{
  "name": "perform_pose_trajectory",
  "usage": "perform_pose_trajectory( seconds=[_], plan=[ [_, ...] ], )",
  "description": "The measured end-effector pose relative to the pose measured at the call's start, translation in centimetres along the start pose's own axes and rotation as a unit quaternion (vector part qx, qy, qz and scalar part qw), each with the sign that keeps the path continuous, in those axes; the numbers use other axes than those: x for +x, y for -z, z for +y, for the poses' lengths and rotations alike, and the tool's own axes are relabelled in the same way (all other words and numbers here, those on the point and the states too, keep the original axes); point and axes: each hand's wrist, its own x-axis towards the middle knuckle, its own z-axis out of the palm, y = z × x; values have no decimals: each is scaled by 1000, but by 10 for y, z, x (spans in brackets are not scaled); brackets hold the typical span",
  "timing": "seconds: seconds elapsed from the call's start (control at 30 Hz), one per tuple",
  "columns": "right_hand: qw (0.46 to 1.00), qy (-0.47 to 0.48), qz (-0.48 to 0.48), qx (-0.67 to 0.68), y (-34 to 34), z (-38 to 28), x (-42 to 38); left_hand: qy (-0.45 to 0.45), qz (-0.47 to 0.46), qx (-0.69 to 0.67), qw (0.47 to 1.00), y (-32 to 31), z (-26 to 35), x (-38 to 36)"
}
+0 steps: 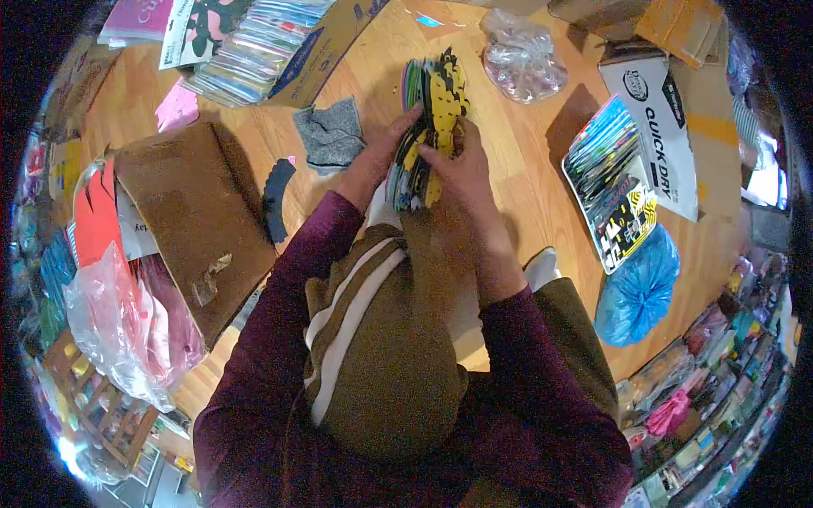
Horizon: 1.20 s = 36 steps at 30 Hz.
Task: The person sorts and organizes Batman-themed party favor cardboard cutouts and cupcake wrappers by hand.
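A thick stack of thin printed sheets with cut-out edges [442,93] stands on edge above my lap, yellow with black spots on its right side and multicoloured along its left. My left hand [383,161] grips the stack's left side, its fingertips partly hidden behind it. On the right side, my right hand [461,169] holds the stack too, with the thumb across the spotted face. A grey cloth piece [329,134] lies on the floor left of my left hand. Close by is a dark curved strip with a scalloped edge [277,199].
A brown cardboard box [190,220] and clear plastic bag [114,322] are on the left. Packed sleeves fill a carton [326,55] at the back. To the right are a tray of printed sheets [593,173], a blue bag [641,288] and a crumpled clear bag [525,63].
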Motion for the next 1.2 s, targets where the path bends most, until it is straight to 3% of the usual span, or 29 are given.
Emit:
perform_pose_trajectory(
  seconds=[0.1, 0.17, 0.2, 0.3, 0.4, 0.47, 0.57, 0.63, 0.83, 1.0, 1.07, 1.2],
  plan=[
    [996, -30, -27, 82, 8, 1, 6, 6, -26, 15, 1000, 20, -8, 7],
    [969, -167, -12, 179, 16, -10, 8, 45, -42, -5, 998, 22, -8, 7],
    [969, -192, -5, 153, 20, -25, 6, 46, -43, -5, 998, 20, -8, 6],
    [978, -130, 28, 159, 12, -9, 8, 44, -43, 27, 998, 13, -4, 3],
    [983, -155, 42, 91, 10, -3, 12, 59, -76, 81, 992, 12, -2, 4],
    [983, -148, 50, 101, 4, 7, 15, 3, -108, 133, 985, 8, -2, 5],
    [982, -166, 40, 80, 3, 4, 18, 5, -111, 186, 976, 19, -15, 19],
    [980, -191, 23, 47, 3, 7, 20, -3, -117, 192, 974, 24, -23, 23],
    [988, -148, 34, 15, -1, 45, 21, 20, -106, 185, 977, 29, -26, 18],
    [969, -199, 23, 143, -1, 35, 15, 34, -102, 149, 983, 25, -21, 12],
    [970, -193, 24, 147, -2, 35, 14, -5, -120, 177, 977, 31, -28, 19],
    [979, -167, 2, 115, -1, 42, 13, 13, -132, 165, 977, 38, -34, 21]
  ],
)
